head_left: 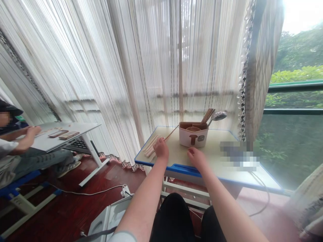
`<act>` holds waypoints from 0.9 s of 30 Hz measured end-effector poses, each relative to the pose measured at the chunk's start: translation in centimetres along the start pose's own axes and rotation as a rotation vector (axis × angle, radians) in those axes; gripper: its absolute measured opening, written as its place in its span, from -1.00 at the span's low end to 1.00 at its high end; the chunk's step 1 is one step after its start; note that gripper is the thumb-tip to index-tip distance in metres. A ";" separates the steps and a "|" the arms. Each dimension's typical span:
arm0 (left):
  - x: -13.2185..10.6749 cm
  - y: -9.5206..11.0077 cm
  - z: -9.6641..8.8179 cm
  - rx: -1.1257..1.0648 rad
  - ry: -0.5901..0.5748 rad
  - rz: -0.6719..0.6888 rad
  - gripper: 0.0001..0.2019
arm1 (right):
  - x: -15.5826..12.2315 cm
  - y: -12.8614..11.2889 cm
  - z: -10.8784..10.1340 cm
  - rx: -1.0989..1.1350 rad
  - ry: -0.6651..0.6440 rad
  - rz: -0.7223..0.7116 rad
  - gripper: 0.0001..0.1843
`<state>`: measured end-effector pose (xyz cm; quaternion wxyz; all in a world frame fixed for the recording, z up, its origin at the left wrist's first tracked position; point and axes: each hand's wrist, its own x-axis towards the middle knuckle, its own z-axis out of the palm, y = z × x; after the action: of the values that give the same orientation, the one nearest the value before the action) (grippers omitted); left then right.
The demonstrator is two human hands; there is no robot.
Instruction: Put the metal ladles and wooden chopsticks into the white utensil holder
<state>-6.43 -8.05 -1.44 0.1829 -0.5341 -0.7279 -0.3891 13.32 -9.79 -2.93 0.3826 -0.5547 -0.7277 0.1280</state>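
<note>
Hands are both held low over the bench (176, 152), well apart from each other. By the left hand (161, 148), a thin wooden chopstick (171, 133) is gripped, its far end slanted toward the left wall of the utensil holder (193, 137); whether the two touch cannot be told. Loose chopsticks (150, 148) are spread on the left part of the bench, just beside the same hand. The right hand (194, 155) is placed near the holder's near side, its fingers curled; whether anything is held in it cannot be told. Upright brown sticks (207, 116) and a slotted ladle (219, 116) are held in the holder, leaning right. The handling of a single chopstick, between pile and holder, is judged to be in hand. For the next move, a firm pinch and clearance of the tip over the holder's rim seem to be called for.
</note>
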 end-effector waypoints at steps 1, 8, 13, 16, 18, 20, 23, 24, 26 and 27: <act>0.0 -0.1 0.0 -0.015 0.027 -0.002 -0.74 | 0.0 0.0 0.0 0.022 0.004 0.005 -0.70; 0.2 -0.7 -0.2 -0.122 0.187 -0.101 -0.75 | 0.0 0.0 -0.3 0.082 0.000 0.077 -0.71; -0.3 -0.3 -0.7 -0.227 0.283 0.190 -0.75 | -0.1 0.1 -0.5 0.149 0.031 0.064 -0.70; -0.9 0.5 -0.7 -0.220 0.242 0.391 -0.78 | 0.0 0.0 -0.5 0.267 0.084 0.045 -0.62; -1.3 1.1 -0.6 -0.211 0.182 0.528 -0.78 | 0.1 0.0 -0.5 0.350 0.131 0.039 -0.56; -1.6 1.6 -0.5 -0.200 0.107 0.646 -0.77 | 0.1 0.0 -0.7 0.412 0.153 0.055 -0.54; -1.8 2.0 -0.5 -0.187 -0.025 0.744 -0.73 | 0.0 0.0 -1.0 0.487 0.162 0.106 -0.58; -1.8 2.0 -0.5 -0.187 -0.062 0.750 -0.72 | -0.1 0.0 -1.1 0.511 0.169 0.114 -0.58; -1.8 2.0 -0.5 -0.190 -0.109 0.733 -0.70 | -0.2 -0.2 -1.3 0.548 0.189 0.114 -0.57; -1.7 2.0 -0.5 -0.189 -0.121 0.714 -0.70 | -0.1 -0.3 -1.4 0.561 0.199 0.108 -0.56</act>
<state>-4.05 -9.27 -1.56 0.2136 -0.7910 -0.4660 -0.3341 14.05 -10.31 -1.83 0.5829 -0.4749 -0.5924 0.2894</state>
